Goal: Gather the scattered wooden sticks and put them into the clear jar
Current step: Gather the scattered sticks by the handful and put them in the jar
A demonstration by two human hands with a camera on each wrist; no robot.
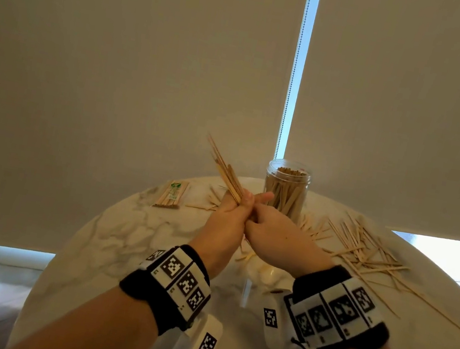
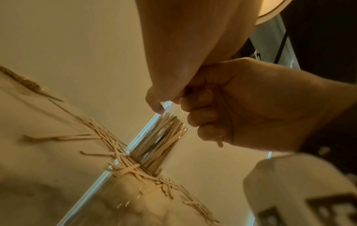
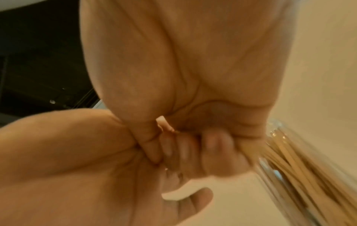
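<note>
My left hand (image 1: 232, 213) grips a bundle of thin wooden sticks (image 1: 225, 170) that fans up and to the left above the table. My right hand (image 1: 265, 226) presses against it from the right, fingers curled round the bundle's lower end; the left wrist view shows the right hand (image 2: 241, 107) as a closed fist. The clear jar (image 1: 286, 190) stands upright just behind both hands, packed with sticks and lidless. It also shows as the jar (image 2: 160, 140) and the jar (image 3: 301, 165). Many loose sticks (image 1: 363, 250) lie scattered right of the jar.
A round marble table (image 1: 120, 232) carries everything. A wrapped packet of sticks (image 1: 171, 194) lies at the back left. A few loose sticks (image 1: 208, 201) lie left of the jar and under my hands. Window blinds hang close behind the table.
</note>
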